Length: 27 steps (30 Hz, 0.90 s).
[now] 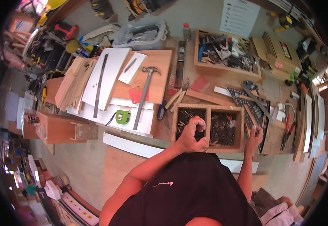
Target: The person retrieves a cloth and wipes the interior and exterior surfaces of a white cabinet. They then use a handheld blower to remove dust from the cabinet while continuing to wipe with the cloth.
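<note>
A wooden box (208,109) with two compartments, filled with dark nails or screws, lies in front of me on the bench. My left hand (193,133) hovers over its left compartment, fingers curled and thumb apart, and nothing shows between them. Right of the box, my right hand (255,138) is closed in a pinch; whatever it may hold is too small to make out. Just beyond that hand is a black triangular square (251,119) with rows of holes. Red-handled pliers (287,130) lie farther right.
A claw hammer (144,96), a green tape measure (122,116) and a dark metal strip (101,84) lie on boards at the left. Behind stand a wooden tray (226,71) of tools, a clear plastic bin (139,45) and a cardboard box (282,52).
</note>
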Tool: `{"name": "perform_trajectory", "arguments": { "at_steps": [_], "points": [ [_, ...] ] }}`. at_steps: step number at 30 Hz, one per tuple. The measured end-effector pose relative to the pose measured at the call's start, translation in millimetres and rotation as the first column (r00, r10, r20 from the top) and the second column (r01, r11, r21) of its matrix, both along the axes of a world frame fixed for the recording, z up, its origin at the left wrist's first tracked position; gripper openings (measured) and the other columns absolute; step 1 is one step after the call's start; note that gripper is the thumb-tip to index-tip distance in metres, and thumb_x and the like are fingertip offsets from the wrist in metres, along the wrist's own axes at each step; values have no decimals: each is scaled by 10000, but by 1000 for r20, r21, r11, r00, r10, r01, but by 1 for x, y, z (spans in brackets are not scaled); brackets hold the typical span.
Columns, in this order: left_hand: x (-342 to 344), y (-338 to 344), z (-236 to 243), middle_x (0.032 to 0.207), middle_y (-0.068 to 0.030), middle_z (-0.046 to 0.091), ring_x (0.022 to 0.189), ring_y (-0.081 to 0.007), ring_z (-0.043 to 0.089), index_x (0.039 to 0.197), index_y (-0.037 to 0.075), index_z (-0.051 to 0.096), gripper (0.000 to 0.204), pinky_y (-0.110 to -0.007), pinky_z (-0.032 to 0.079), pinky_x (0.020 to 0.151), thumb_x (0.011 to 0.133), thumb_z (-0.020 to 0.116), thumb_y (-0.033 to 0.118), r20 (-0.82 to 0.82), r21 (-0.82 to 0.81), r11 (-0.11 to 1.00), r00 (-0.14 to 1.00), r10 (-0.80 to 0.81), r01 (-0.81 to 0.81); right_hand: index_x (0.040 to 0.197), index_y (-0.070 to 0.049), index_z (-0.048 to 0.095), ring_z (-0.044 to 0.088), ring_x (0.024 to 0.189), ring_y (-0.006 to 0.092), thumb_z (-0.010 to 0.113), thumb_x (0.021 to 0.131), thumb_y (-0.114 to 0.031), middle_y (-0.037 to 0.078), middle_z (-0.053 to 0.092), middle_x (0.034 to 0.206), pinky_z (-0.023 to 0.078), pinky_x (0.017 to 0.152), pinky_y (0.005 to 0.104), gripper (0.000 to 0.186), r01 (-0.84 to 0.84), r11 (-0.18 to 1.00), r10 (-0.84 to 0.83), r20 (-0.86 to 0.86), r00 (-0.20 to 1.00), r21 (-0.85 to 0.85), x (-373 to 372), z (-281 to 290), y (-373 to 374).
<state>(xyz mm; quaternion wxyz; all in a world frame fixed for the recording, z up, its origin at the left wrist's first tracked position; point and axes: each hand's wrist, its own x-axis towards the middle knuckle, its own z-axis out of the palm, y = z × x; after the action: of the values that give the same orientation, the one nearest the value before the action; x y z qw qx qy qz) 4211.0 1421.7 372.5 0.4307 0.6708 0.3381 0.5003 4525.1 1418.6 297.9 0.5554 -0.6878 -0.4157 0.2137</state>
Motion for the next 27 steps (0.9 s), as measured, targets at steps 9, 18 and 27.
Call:
{"name": "perform_trajectory", "arguments": {
  "at_steps": [9, 18, 27],
  "points": [
    [15, -1, -5, 989, -106, 471, 867, -193, 505, 1143, 64, 372, 518, -331, 424, 817, 722, 671, 14, 16, 44, 994, 995, -103, 102, 899, -34, 588, 406, 666, 24, 628, 949, -208, -59, 501, 759, 353, 586, 195, 186, 36, 999, -35, -66, 997, 23, -6, -10, -5],
    [-64, 175, -47, 1068, -216, 640, 1004, -373, 630, 1017, -1, 626, 316, -450, 519, 822, 764, 665, 183, -922, -112, 934, 386, 30, -340, 872, -38, 573, 366, 660, 19, 612, 956, -197, -73, 458, 747, 318, 572, 192, 184, 72, 997, -73, -99, 992, -11, -6, -12, -20],
    [-70, 212, -112, 1198, -187, 640, 1095, -332, 635, 1154, 37, 656, 462, -416, 524, 912, 785, 671, 314, -960, -239, 930, -78, -270, -280, 885, -26, 569, 384, 685, 31, 606, 961, -220, -55, 474, 767, 335, 607, 198, 211, 146, 989, -141, -170, 975, 17, 1, -5, -44]
  ]
}}
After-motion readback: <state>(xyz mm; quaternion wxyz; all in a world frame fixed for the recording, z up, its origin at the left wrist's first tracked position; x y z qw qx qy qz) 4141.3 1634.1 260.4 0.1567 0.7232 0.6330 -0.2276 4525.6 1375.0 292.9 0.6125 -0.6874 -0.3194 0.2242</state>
